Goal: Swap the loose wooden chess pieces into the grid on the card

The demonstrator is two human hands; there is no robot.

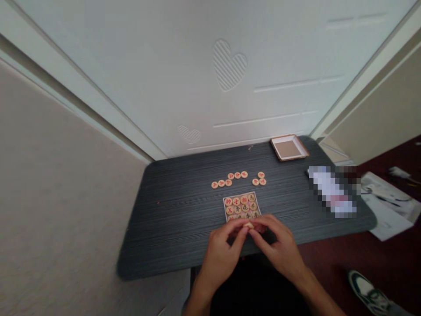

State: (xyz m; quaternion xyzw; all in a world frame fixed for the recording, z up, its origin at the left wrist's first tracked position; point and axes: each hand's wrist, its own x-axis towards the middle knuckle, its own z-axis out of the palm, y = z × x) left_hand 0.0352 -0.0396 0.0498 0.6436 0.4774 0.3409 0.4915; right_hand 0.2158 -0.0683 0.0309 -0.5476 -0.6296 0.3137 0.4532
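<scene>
Nine loose discs [237,175], dark table [180,210], pale door [148,66]

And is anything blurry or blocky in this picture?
In the head view, blocky squares hide something on the right part of the table; the piece between the left hand and right hand looks soft there; in the head view too, the white panel spreads wider toward the top.
</scene>
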